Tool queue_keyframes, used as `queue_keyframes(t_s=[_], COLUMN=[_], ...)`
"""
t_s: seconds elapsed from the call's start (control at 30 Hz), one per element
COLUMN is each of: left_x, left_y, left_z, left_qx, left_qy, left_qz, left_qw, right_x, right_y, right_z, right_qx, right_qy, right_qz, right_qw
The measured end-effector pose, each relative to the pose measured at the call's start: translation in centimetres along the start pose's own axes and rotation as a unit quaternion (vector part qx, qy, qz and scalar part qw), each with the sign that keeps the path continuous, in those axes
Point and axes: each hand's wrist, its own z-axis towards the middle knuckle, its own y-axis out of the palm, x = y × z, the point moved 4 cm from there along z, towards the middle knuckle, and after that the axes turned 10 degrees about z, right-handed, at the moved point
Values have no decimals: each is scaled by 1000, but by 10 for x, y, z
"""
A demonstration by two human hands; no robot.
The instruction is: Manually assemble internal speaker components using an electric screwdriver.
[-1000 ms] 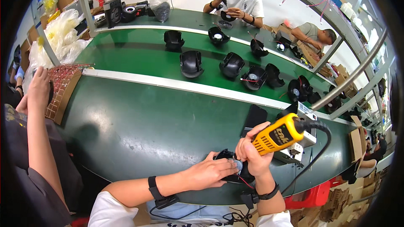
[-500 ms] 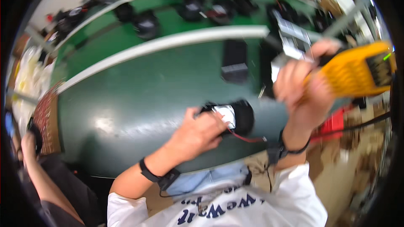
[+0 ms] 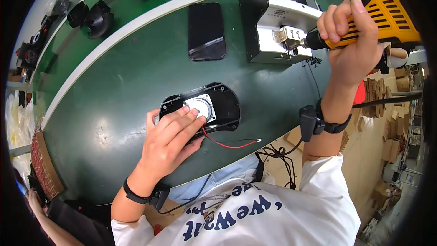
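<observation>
My left hand (image 3: 170, 139) grips a curved black plastic housing (image 3: 231, 105) on the bench, its fingertips pressing on a round silver speaker (image 3: 204, 105) set inside. A red and black wire (image 3: 230, 146) runs from the speaker to a small white plug lying on the bench. My right hand (image 3: 353, 41) is wrapped round a yellow and black power screwdriver (image 3: 389, 16). The tool's bit points left and reaches the metal pick-up block on the front of a screw feeder (image 3: 267, 43). Whether a screw sits on the bit is too small to tell.
A black phone (image 3: 207, 32) lies on the green bench (image 3: 132, 105), left of the feeder. Small dark screws (image 3: 313, 61) are scattered by the feeder. Black housings (image 3: 98, 18) stand beyond a white rail (image 3: 136, 20). At lower left, another person's arm (image 3: 45, 218) shows.
My right hand has brought the screwdriver to the screw feeder's front. My left hand stays on the housing and speaker. The view has shifted, so the bench things appear moved.
</observation>
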Motion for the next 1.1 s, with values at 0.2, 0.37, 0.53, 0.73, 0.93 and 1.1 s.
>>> queue_keyframes(t_s=[0.2,0.37,0.53,0.73,0.93,1.1], left_x=[-4,-10,-12,-11,-10,-10], left_y=[0,5,7,16,13,15], left_z=[11,17,10,12,16,16], left_qx=[-5,15,34,57,39,52], left_qy=[-13,-1,-13,-8,-28,-26], left_qz=[-30,-14,-11,-22,-30,-23], left_qw=[999,1000,999,998,998,998], right_x=[-5,12,44,52,57,44], right_y=[9,95,157,153,144,136], right_z=[-3,-4,-18,-35,-40,-44], right_qx=[-43,-179,-198,-211,-208,-207], right_qy=[73,129,160,191,195,184], right_qz=[83,153,153,150,142,130], right_qw=[993,963,955,947,948,952])
